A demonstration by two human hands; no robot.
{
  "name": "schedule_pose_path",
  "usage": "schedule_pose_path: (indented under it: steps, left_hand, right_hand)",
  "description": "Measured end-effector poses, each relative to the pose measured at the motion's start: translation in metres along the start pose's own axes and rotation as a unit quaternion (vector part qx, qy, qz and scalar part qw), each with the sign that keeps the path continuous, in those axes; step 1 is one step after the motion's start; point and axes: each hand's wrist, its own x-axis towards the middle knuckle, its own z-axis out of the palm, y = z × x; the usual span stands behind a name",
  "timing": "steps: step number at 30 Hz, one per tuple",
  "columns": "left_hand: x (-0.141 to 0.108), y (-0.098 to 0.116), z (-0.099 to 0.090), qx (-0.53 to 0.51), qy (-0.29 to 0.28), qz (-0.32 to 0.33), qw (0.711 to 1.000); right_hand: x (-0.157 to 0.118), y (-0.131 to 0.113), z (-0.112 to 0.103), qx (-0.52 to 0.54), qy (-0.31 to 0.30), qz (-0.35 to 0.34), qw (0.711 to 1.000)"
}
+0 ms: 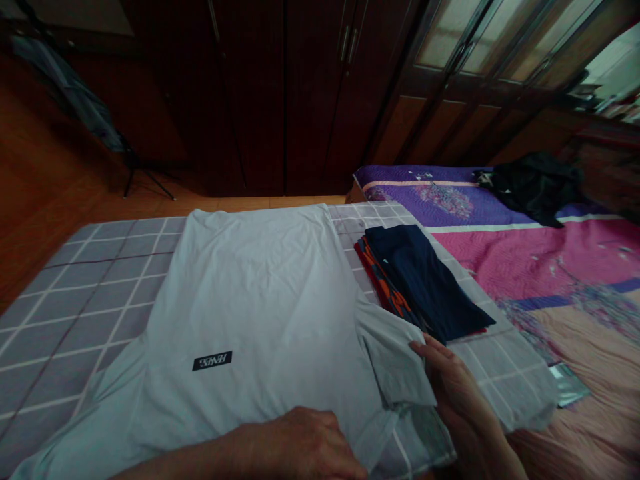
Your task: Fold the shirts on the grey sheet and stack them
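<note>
A pale grey-white T-shirt (260, 293) lies spread out with its hem at the far side and a small black label print upside down on the chest. My right hand (455, 387) pinches the cuff of its right-side sleeve, thumb and fingers closed on the cloth. Low in the view, my left hand (313, 443) reaches across the shirt's near part, fingers curled down onto the fabric by the shoulder; its fingertips are partly hidden. The other sleeve stretches out toward the lower left. The collar is not visible.
Beneath the shirt is a grey checked cloth (65, 320) on a raised surface. A stack of folded clothes (420, 273), navy on top, sits to the right. Beyond it, a bed with a colourful cover (500, 260) holds a black garment (540, 183). Dark wardrobes (310, 100) stand behind.
</note>
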Motion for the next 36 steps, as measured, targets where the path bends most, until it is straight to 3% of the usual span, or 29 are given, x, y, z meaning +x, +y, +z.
schedule_pose_path:
  steps: [2, 4, 6, 8, 9, 11, 13, 14, 18, 22, 25, 29, 36]
  left_hand:
    - [0.009, -0.008, 0.012, -0.047, 0.001, 0.031, 0.998]
    - [0.01, -0.012, 0.014, -0.107, 0.006, 0.014, 0.994]
    - [0.007, -0.011, 0.008, -0.17, 0.007, -0.037, 0.985]
    - [0.001, -0.009, -0.004, -0.213, 0.046, -0.122, 0.968]
    - [-0.002, -0.009, -0.011, -0.216, 0.079, -0.164, 0.959]
    - [-0.009, -0.011, -0.026, -0.174, 0.166, -0.233, 0.942]
    - [-0.019, -0.016, -0.04, -0.087, 0.237, -0.279, 0.926]
    - [-0.024, -0.019, -0.046, -0.045, 0.255, -0.297, 0.919]
    - [-0.034, -0.032, -0.069, 0.044, 0.255, -0.323, 0.91]
    - [-0.008, -0.046, -0.09, 0.12, 0.221, -0.286, 0.924]
    - [0.027, -0.06, -0.098, 0.177, 0.201, -0.273, 0.924]
    - [0.06, -0.075, -0.091, 0.225, 0.214, -0.285, 0.907]
    - [0.063, -0.084, -0.08, 0.218, 0.266, -0.281, 0.896]
  right_hand:
    - [0.0, -0.003, 0.001, -0.008, 0.016, -0.021, 1.0]
    - [0.0, -0.006, 0.006, -0.023, 0.032, -0.042, 0.998]
    - [-0.001, -0.005, 0.02, -0.071, 0.024, -0.08, 0.994]
    - [-0.003, 0.001, 0.039, -0.18, -0.01, -0.157, 0.971]
    - [-0.006, 0.006, 0.049, -0.257, -0.04, -0.207, 0.943]
    - [-0.011, 0.019, 0.065, -0.41, -0.117, -0.294, 0.855]
    - [-0.016, 0.031, 0.071, -0.507, -0.174, -0.34, 0.773]
    - [-0.018, 0.037, 0.069, -0.53, -0.183, -0.359, 0.746]
    - [-0.02, 0.05, 0.038, -0.556, -0.12, -0.457, 0.684]
    - [-0.021, 0.054, 0.004, -0.591, -0.081, -0.499, 0.629]
    - [-0.021, 0.055, -0.009, -0.611, -0.057, -0.496, 0.614]
    - [-0.02, 0.059, -0.016, -0.595, -0.026, -0.498, 0.63]
    - [-0.019, 0.073, -0.023, -0.503, 0.031, -0.547, 0.668]
